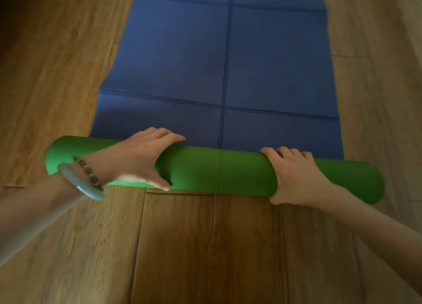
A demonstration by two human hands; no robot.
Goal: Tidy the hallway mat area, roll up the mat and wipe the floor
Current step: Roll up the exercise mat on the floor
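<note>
A mat lies on the wooden floor, blue on its top face (219, 59) and green on its underside. Its near end is rolled into a green tube (217, 170) that runs across the view. My left hand (139, 157) grips the roll left of its middle, fingers over the top and thumb on the near side. My right hand (294, 176) grips the roll right of its middle in the same way. The flat blue part stretches away from the roll, creased into squares.
Wooden floorboards (205, 246) surround the mat on all sides. A bangle and a bead bracelet (86, 178) sit on my left wrist. The far end of the mat runs out of the top of the view.
</note>
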